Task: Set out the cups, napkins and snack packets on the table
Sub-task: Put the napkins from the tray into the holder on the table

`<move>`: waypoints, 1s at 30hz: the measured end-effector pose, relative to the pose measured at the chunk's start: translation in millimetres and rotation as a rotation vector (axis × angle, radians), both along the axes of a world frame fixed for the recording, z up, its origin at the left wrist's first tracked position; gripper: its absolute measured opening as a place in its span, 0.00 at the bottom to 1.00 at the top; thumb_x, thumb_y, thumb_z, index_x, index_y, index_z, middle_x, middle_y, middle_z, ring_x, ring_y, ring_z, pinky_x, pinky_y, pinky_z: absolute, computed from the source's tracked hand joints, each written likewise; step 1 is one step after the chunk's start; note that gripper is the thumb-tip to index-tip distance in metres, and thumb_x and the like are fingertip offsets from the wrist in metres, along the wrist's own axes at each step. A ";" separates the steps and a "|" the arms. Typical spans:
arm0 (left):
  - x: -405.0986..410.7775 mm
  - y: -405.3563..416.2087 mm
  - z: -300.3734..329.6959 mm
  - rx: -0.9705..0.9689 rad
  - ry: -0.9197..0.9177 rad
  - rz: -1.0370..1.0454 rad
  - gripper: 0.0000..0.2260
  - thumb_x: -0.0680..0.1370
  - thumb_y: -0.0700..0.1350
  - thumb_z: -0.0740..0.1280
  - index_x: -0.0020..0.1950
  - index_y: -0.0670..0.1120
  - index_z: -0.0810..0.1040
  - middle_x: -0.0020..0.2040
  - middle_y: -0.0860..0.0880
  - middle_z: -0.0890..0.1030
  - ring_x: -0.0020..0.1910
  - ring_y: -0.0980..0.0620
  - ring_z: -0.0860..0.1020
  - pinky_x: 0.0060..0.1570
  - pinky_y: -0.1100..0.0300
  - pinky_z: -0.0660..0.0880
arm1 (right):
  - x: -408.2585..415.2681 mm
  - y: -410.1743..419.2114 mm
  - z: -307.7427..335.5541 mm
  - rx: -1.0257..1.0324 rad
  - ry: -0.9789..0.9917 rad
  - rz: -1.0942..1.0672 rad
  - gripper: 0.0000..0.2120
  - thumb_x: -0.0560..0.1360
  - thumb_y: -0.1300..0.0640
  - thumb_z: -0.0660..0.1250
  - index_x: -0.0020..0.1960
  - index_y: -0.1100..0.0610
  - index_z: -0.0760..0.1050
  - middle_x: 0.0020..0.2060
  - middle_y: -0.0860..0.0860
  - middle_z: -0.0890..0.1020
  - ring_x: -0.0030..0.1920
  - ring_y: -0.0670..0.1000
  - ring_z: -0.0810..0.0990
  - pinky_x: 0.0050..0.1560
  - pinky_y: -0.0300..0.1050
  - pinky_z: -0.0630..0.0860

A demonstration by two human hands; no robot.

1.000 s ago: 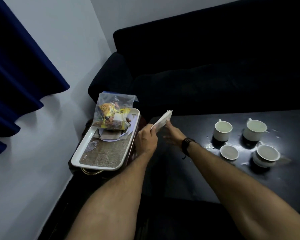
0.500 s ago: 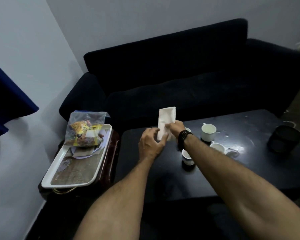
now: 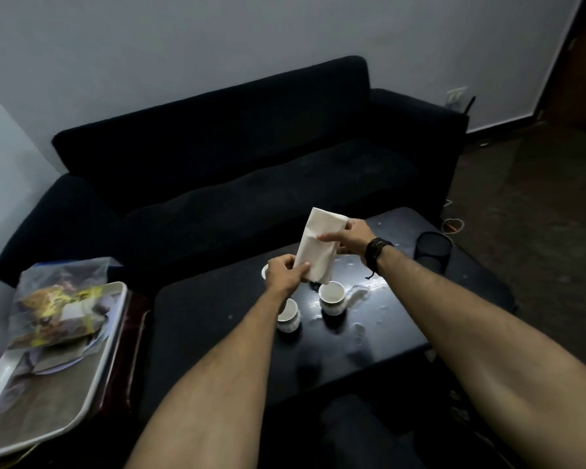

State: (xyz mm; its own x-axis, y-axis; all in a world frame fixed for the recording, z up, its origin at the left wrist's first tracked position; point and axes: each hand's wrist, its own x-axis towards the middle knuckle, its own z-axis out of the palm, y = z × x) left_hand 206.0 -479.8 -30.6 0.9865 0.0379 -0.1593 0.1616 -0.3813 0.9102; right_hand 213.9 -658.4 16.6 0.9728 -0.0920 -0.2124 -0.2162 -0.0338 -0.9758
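Observation:
Both hands hold a white folded napkin (image 3: 318, 247) upright above the black table (image 3: 217, 319). My left hand (image 3: 283, 274) pinches its lower left corner; my right hand (image 3: 347, 240), with a dark wristband, grips its upper right edge. Under the napkin stand white cups: one (image 3: 332, 297) right of centre, one (image 3: 289, 315) partly behind my left wrist, and a third (image 3: 264, 271) mostly hidden behind my left hand. A clear bag of snack packets (image 3: 56, 306) lies on a white tray (image 3: 92, 374) at the left.
The tray rests on a dark wooden stand left of the table. A dark sofa (image 3: 237, 164) runs behind the table. A black round container (image 3: 433, 247) stands at the table's far right corner. Wet spots glisten on the tabletop near the cups.
The napkin has been carried from beside the tray to over the cups and is now spread between both hands. The view has swung right, showing more sofa and floor.

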 end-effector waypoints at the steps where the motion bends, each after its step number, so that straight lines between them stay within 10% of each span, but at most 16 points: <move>1: 0.1 -12.4 -0.4 -0.001 0.005 -0.037 0.05 0.75 0.40 0.72 0.48 0.40 0.82 0.44 0.40 0.85 0.39 0.47 0.80 0.38 0.59 0.74 | -0.6 -16.2 1.9 -0.042 -0.012 -0.002 0.23 0.67 0.62 0.78 0.60 0.63 0.78 0.52 0.56 0.82 0.52 0.54 0.81 0.53 0.52 0.80; 15: 8.1 -174.5 -27.1 0.093 -0.055 -0.285 0.17 0.74 0.51 0.74 0.61 0.47 0.80 0.49 0.48 0.83 0.42 0.55 0.79 0.39 0.67 0.72 | -3.9 -206.3 -4.4 -0.510 -0.136 -0.324 0.10 0.66 0.64 0.77 0.46 0.57 0.82 0.40 0.53 0.82 0.43 0.51 0.81 0.42 0.46 0.80; 22: 3.1 -211.5 -47.9 0.260 -0.076 -0.471 0.27 0.74 0.49 0.73 0.72 0.50 0.71 0.68 0.45 0.73 0.64 0.45 0.75 0.64 0.47 0.74 | -5.9 -245.8 -36.3 -0.590 -0.085 -0.561 0.10 0.65 0.66 0.70 0.45 0.57 0.81 0.39 0.58 0.84 0.39 0.49 0.78 0.40 0.41 0.76; 30: 5.1 -239.7 -53.7 0.430 -0.189 -0.623 0.32 0.74 0.49 0.72 0.77 0.52 0.64 0.79 0.47 0.58 0.75 0.46 0.64 0.70 0.50 0.67 | -1.7 -247.4 -59.2 -0.688 -0.026 -0.553 0.09 0.64 0.67 0.65 0.39 0.56 0.77 0.35 0.56 0.80 0.39 0.54 0.78 0.38 0.38 0.68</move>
